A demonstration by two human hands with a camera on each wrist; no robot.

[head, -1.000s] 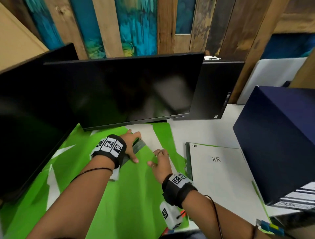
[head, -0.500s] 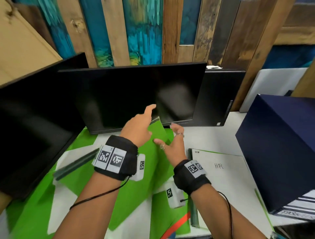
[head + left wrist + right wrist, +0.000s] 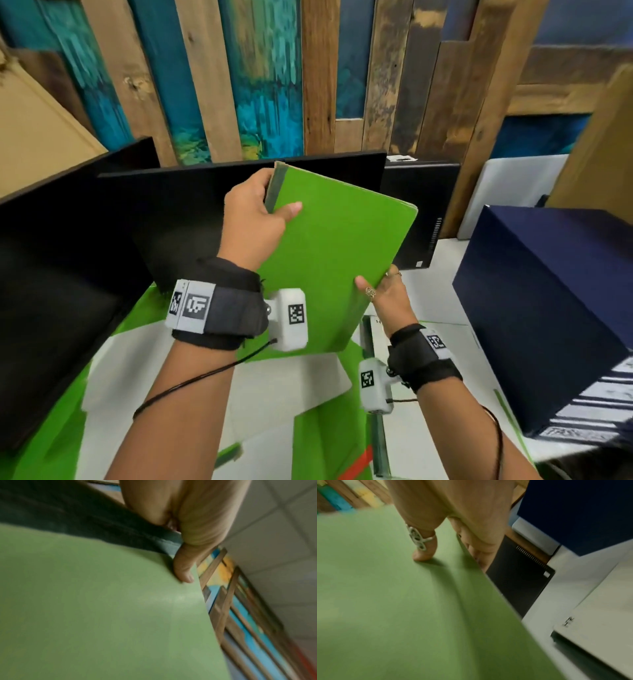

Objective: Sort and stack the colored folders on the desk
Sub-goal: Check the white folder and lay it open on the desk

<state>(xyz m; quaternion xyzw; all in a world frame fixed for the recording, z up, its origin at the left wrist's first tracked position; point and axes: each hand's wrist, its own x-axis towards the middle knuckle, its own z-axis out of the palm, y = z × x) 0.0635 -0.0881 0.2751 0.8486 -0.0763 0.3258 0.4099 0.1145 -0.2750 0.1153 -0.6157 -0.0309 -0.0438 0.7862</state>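
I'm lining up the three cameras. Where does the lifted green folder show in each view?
Head: green cardboard folder centre, tilted, held off the desk by both hands.
Left wrist: fills the lower left, thumb on its top edge.
Right wrist: fills the left and bottom.
Shared landmark: painted wooden plank wall.

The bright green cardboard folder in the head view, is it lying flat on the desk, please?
No, the bright green cardboard folder is raised in front of the monitor, gripped by the left hand and right hand.
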